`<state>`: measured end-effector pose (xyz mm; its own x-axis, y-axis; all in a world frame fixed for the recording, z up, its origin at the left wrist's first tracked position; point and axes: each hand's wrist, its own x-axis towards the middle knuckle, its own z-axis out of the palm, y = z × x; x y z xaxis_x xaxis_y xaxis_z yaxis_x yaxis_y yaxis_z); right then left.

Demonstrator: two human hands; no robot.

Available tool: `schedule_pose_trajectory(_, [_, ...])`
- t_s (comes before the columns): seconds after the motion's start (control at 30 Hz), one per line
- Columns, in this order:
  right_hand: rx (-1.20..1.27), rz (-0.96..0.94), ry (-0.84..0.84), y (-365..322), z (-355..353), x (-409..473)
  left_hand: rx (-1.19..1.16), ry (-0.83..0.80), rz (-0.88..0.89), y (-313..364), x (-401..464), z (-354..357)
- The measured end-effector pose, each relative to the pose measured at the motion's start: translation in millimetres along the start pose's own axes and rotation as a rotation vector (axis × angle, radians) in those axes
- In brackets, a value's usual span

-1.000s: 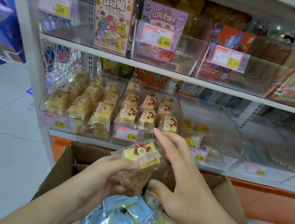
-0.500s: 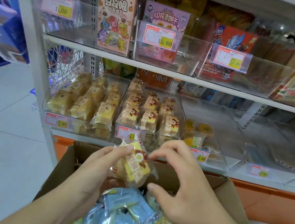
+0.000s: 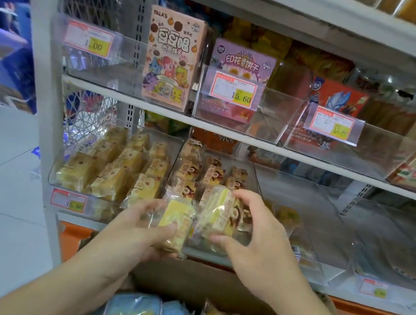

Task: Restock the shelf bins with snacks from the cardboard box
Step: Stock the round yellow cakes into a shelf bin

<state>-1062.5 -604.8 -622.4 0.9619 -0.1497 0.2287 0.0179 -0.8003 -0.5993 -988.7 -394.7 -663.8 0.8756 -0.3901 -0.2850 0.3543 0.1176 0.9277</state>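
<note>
1. The left hand grips a yellow cake slice in a clear crinkly wrapper, thumb across the front and fingers curled behind, palm turned toward the shelf.
2. The right hand holds a second clear-wrapped yellow cake with a red-and-white label, fingertips arched over its top and thumb pressing from below; the two packets touch.
3. Both packets sit at the front edge of the middle clear plastic shelf bin, which is stocked with matching cakes (its price tag is hidden behind the hands).
4. Just left, a clear bin of plain yellow cake packets shows a red price label.
5. Both forearms rise from the bottom edge, over the brown cardboard box; its near rim is cut off.
6. Blue-wrapped snack packets lie inside the box, blurred.
7. The bin to the right holds a few yellowish packets, hard to make out.
</note>
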Motion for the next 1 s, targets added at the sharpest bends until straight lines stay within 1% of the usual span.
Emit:
schedule_pose_trajectory(0.13, [-0.091, 0.087, 0.038, 25.7, 12.0, 97.8, -0.062, 0.071, 0.066, 9.9, 27.5, -12.0])
schedule_pose_trajectory(0.2, [-0.112, 0.141, 0.023, 42.1, 19.5, 147.0, -0.098, 0.068, 0.078, 9.8, 39.4, -19.5])
schedule_pose_trajectory(0.3, [-0.055, 0.214, 0.052, 62.0, 24.9, 202.7, -0.141, 0.041, 0.096, 8.5, 52.4, -29.1])
schedule_pose_trajectory(0.33, [-0.057, 0.219, 0.052, 67.8, 26.8, 216.8, -0.140, 0.033, 0.106, 7.2, 56.1, -32.2])
schedule_pose_trajectory(0.43, [-0.195, 0.202, 0.027, 82.7, 34.3, 252.0, -0.147, 0.005, 0.116, 2.4, 66.7, -40.2])
schedule_pose_trajectory(0.5, [-0.246, 0.189, 0.007, 87.4, 40.6, 265.1, -0.160, 0.000, 0.107, -0.2, 72.0, -43.1])
schedule_pose_trajectory(0.6, [-0.248, 0.142, -0.052, 89.3, 46.4, 268.3, -0.195, 0.002, 0.104, -1.3, 74.8, -44.2])
schedule_pose_trajectory(0.7, [-0.247, 0.134, -0.096, 89.0, 46.9, 265.7, -0.214, 0.012, 0.102, -2.8, 74.6, -43.4])
schedule_pose_trajectory(0.73, [-0.217, 0.144, -0.095, 87.5, 45.3, 263.9, -0.219, 0.021, 0.104, -2.5, 73.8, -42.7])
schedule_pose_trajectory(0.83, [-0.081, 0.187, -0.022, 75.9, 36.5, 244.5, -0.220, 0.034, 0.107, -0.1, 68.4, -40.0])
schedule_pose_trajectory(0.93, [-0.098, 0.079, -0.033, 51.8, 30.3, 192.0, -0.188, 0.042, 0.100, 3.2, 61.0, -36.3])
schedule_pose_trajectory(1.0, [0.011, -0.003, -0.090, 35.9, 30.9, 151.8, -0.149, 0.033, 0.080, 5.0, 55.6, -33.2])
